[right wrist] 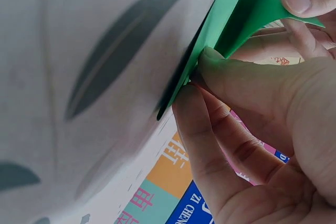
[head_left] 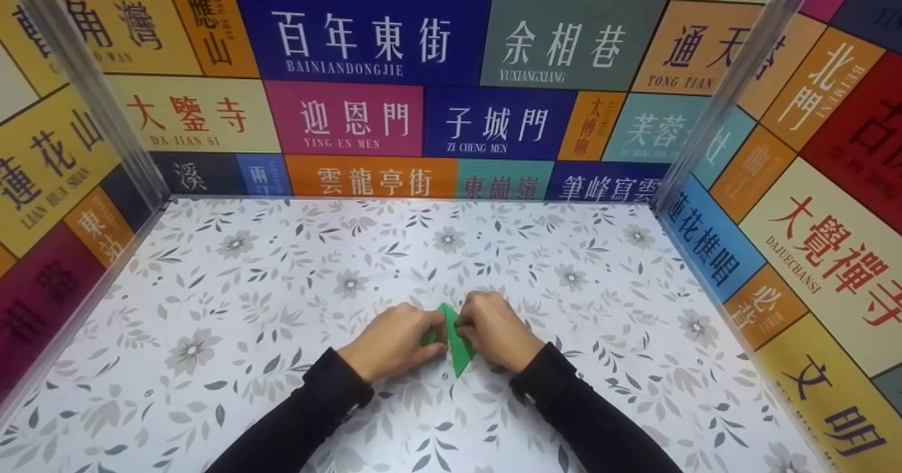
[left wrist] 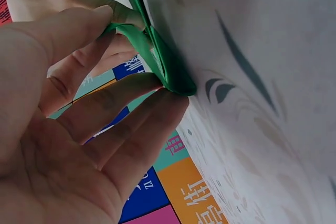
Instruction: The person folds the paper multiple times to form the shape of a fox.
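A small piece of green folded paper (head_left: 459,349) lies on the patterned table between both hands, one corner pointing toward the person. My left hand (head_left: 402,339) pinches a raised, curving flap of the paper (left wrist: 137,39) between thumb and forefinger; its other fingers reach to the paper's lower edge. From the other side, my right hand (head_left: 497,328) pinches the flatter part of the paper (right wrist: 210,32) near the tabletop with thumb and fingertips. In the right wrist view the lifted flap bends up toward the left thumb. Part of the paper is hidden behind the fingers.
The tabletop (head_left: 282,304) has a white covering with grey leaves and flowers. A back panel (head_left: 352,29) of coloured blocks with lettering rises behind it, and similar side panels (head_left: 796,198) stand left and right. Dark sleeves (head_left: 310,395) cover both forearms.
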{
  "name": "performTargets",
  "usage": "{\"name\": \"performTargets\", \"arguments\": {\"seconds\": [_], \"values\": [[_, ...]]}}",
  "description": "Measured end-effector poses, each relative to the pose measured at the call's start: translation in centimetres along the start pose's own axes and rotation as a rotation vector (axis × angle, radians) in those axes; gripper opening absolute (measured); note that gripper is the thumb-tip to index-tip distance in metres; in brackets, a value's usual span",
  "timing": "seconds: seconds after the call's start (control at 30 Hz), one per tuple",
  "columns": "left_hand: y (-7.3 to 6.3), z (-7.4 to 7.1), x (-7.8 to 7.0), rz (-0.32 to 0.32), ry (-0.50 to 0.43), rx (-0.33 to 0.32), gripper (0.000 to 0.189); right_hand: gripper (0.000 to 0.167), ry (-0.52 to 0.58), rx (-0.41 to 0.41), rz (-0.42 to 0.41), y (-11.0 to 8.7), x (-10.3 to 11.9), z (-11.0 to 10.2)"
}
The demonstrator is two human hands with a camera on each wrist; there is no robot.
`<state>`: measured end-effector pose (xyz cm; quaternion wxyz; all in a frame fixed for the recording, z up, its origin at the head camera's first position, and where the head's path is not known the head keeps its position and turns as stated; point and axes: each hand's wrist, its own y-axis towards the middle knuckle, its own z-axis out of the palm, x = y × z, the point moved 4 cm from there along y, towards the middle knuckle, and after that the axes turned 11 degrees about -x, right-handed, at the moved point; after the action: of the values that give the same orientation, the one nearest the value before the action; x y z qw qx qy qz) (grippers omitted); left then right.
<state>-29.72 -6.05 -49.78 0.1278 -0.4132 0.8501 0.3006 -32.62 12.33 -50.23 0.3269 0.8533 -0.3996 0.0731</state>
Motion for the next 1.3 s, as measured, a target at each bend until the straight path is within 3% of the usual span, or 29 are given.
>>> {"name": "performTargets", "arguments": {"seconds": [0.2, 0.6, 0.9, 1.3], "values": [[-0.1, 0.1, 0.2, 0.002, 0.010, 0.033, 0.012, 0.016, 0.010, 0.002, -0.012, 0.0, 0.0, 0.0], [-0.1, -0.5, 1.2, 0.053, -0.077, 0.088, 0.020, 0.014, 0.005, -0.014, -0.017, -0.1, 0.1, 0.0], [0.0, -0.4, 1.7, 0.103, -0.042, 0.078, 0.010, 0.014, 0.012, -0.010, -0.014, -0.1, 0.1, 0.0], [-0.2, -0.3, 2.5, 0.129, -0.091, 0.066, 0.013, 0.012, 0.012, -0.006, -0.009, 0.0, 0.2, -0.1]]}}
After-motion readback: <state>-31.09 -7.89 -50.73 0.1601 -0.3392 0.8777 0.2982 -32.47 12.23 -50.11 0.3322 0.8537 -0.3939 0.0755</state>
